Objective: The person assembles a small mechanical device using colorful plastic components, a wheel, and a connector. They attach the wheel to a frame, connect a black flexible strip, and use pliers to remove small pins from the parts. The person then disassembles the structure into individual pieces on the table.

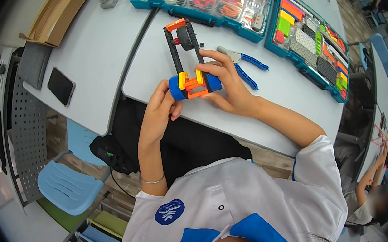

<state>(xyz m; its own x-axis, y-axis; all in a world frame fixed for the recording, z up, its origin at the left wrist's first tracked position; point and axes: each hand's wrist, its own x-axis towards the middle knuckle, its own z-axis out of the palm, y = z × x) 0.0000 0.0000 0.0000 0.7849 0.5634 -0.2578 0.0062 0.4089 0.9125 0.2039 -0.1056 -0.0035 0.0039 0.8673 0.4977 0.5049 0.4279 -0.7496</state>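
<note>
Grey tables [100, 50], blue chair [67, 185], wood floor [125, 188]

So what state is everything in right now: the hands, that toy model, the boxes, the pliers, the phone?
Left hand: gripping the blue cylinder's end.
Right hand: fingers closed on the model's other end.
Brick model: partly built, frame lying on the table.
Parts cases: lids open, compartments filled.
Blue-handled pliers: lying flat, untouched.
Phone: screen dark.
Blue chair: unoccupied.
</note>
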